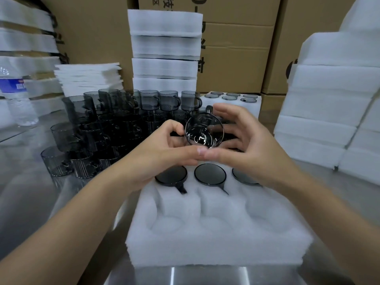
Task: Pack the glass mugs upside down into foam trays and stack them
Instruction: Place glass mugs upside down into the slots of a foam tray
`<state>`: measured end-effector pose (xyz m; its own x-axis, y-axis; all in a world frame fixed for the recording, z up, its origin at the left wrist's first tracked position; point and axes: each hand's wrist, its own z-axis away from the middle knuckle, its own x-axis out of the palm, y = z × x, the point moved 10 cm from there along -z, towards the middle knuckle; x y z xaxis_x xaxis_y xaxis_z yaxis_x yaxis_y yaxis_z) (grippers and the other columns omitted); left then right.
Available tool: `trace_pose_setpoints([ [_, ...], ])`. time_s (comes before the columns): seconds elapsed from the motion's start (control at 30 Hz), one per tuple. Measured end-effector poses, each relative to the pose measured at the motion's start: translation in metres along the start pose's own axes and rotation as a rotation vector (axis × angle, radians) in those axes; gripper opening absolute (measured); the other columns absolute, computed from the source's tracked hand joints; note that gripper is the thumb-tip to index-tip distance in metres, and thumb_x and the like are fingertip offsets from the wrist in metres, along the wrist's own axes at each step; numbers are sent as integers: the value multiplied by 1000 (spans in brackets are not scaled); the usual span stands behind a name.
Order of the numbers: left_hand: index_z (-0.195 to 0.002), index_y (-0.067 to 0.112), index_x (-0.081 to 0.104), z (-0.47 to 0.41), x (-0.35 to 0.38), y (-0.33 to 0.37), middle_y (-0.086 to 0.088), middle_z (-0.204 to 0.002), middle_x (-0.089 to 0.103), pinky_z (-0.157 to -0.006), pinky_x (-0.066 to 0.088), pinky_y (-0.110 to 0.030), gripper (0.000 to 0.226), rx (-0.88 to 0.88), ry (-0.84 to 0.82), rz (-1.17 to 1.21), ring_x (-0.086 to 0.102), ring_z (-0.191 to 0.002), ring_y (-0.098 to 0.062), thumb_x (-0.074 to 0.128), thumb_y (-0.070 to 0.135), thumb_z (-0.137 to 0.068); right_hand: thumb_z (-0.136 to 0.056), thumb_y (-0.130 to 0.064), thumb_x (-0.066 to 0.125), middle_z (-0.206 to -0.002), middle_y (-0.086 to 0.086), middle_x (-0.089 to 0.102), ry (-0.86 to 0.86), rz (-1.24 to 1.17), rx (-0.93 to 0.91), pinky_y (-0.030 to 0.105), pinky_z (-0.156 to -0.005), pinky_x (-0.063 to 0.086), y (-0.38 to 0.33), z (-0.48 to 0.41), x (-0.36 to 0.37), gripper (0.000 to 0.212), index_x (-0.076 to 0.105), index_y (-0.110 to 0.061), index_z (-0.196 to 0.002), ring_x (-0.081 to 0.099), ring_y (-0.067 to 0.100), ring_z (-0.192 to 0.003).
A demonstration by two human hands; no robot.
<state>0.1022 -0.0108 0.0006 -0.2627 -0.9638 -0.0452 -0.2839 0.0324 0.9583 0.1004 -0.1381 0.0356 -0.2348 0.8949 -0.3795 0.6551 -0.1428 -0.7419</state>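
Observation:
A smoky glass mug [203, 131] is held above the white foam tray [218, 245], its round base turned toward me and its handle pointing up. My left hand [164, 153] pinches its left side with curled fingers. My right hand [244, 145] cups its right side, fingers curved round it. Three mugs [210, 174] sit upside down in the tray's far row, bases up, handles in the slots. The tray's near row of three pockets holds nothing. Several more grey mugs [115, 124] stand stacked on the steel table to the left.
A filled foam tray [249, 108] lies behind my hands. Stacks of foam trays [165, 50] rise at the back centre, right [333, 112] and left. Flat foam sheets [88, 79] and a water bottle [17, 95] are at left. Cardboard boxes [236, 54] line the back.

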Motion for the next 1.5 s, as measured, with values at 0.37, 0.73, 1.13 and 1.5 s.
trace_pose_setpoints([
  [0.37,-117,-22,33,30,-5,5,-29,-111,62,-88,53,-40,114,-211,-462,-85,63,-102,-33,86,55,-52,-63,-35,83,-121,-20,55,-112,131,-77,16,-95,47,-40,24,36,61,58,-43,-117,59,3,-112],
  [0.73,-88,11,43,30,-27,-6,-9,-117,58,-85,46,-27,79,-240,-400,-142,53,-108,-21,94,45,-38,-63,-44,79,-115,-23,52,-377,159,54,26,-100,45,-24,40,81,63,57,-43,-122,54,1,-115],
  [1.13,-130,16,47,31,-25,-13,-8,-135,55,-88,46,-24,92,-272,-484,-233,55,-118,-18,89,45,-54,-67,-39,75,-126,-35,52,-467,200,52,7,-102,31,-24,41,84,55,54,-52,-116,40,-20,-122],
  [1.5,-132,21,48,33,-16,-18,5,-129,59,-90,45,-27,75,-278,-581,-404,56,-111,-9,77,12,-64,-73,-53,64,-142,-30,39,-553,365,48,9,-109,21,-12,45,91,67,44,-45,-137,26,-20,-130],
])
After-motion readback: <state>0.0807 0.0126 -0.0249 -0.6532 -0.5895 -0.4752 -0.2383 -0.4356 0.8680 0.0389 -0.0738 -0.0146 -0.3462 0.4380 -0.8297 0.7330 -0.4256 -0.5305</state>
